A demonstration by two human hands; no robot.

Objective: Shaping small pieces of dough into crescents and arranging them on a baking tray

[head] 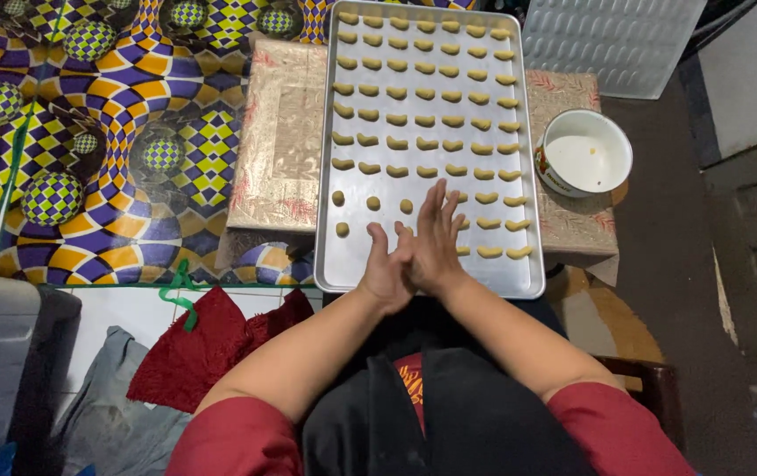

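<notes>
So, going left to right: red cloth [193, 348] at 8 o'clock, silver baking tray [334, 264] mid-worktop with curved tan dough pieces [423, 92] in rows, white bowl [583, 152] at 2 o'clock. Left hand [385, 269] and right hand [436, 242] are pressed palm to palm over the tray's near edge; can't tell if any dough is between them.

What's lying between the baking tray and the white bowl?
In the head view, only a bare strip of the gold patterned mat lies between the tray and the bowl.

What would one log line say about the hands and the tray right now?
hands: left hand and right hand pressed palm to palm | over: metal tray | on tray: rows of dough pieces | beside: white bowl
</notes>
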